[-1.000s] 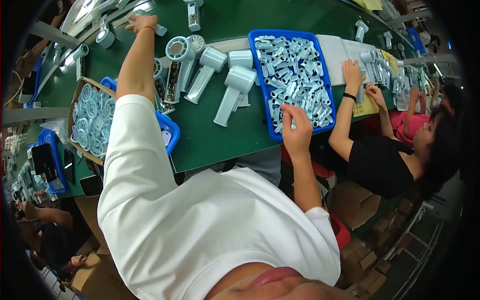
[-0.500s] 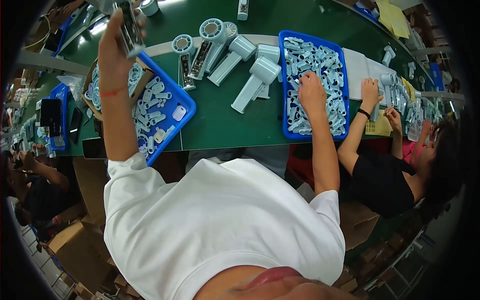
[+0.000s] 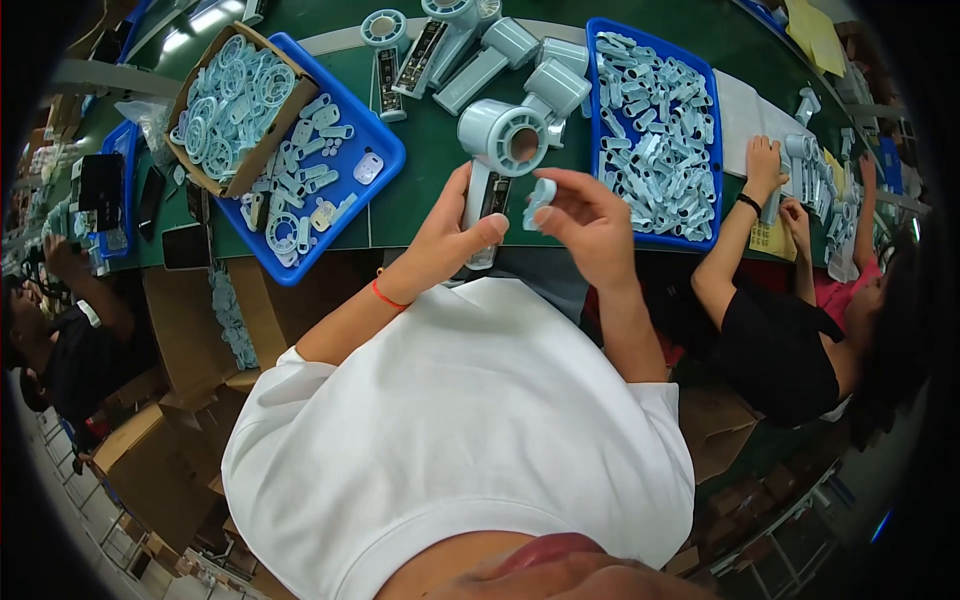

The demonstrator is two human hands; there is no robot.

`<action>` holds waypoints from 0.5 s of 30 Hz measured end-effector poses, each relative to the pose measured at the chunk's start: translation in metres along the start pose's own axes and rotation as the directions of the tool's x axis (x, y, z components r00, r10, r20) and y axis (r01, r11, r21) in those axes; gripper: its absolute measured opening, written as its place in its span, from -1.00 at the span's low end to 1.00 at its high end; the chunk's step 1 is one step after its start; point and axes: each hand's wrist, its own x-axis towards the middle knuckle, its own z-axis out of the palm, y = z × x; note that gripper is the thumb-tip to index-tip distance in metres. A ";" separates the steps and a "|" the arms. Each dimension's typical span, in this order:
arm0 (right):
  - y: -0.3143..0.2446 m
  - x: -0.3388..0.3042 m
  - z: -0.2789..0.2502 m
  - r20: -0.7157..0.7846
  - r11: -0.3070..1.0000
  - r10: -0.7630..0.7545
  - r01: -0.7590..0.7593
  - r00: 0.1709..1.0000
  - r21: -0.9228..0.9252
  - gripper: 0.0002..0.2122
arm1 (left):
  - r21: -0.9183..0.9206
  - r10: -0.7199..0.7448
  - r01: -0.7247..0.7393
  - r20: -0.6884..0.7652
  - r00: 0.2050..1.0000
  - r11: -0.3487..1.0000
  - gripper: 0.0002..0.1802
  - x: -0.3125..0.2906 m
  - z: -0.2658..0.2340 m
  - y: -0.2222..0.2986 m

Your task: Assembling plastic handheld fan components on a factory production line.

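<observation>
Close in front of my chest, my left hand (image 3: 440, 240) is wrapped round the handle of a pale blue handheld fan body (image 3: 490, 135). The fan stands roughly upright, its round head at the top, and a circuit board shows along the open side of the handle. Just right of it, my right hand (image 3: 595, 225) pinches a small curved pale blue plastic part (image 3: 540, 203) between thumb and fingers. A small gap separates this part from the handle. Many similar small parts fill the blue tray (image 3: 660, 240) at the right.
More fan bodies (image 3: 475, 78) lie beyond my hands, some with open handles. At left, a cardboard box (image 3: 275, 140) of ring-shaped parts sits on another blue tray (image 3: 372, 135) holding loose pieces. A co-worker's hand (image 3: 765, 165) works over a white sheet at right.
My left hand came down from the upper left with the fan body to the middle. My right hand left the right tray and now holds a small part beside the fan.
</observation>
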 end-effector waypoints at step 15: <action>0.028 -0.008 0.011 -0.278 0.971 0.070 -0.129 0.958 -0.200 -0.78 | 0.698 0.193 -0.151 0.018 0.981 0.700 0.00 0.012 0.009 -0.008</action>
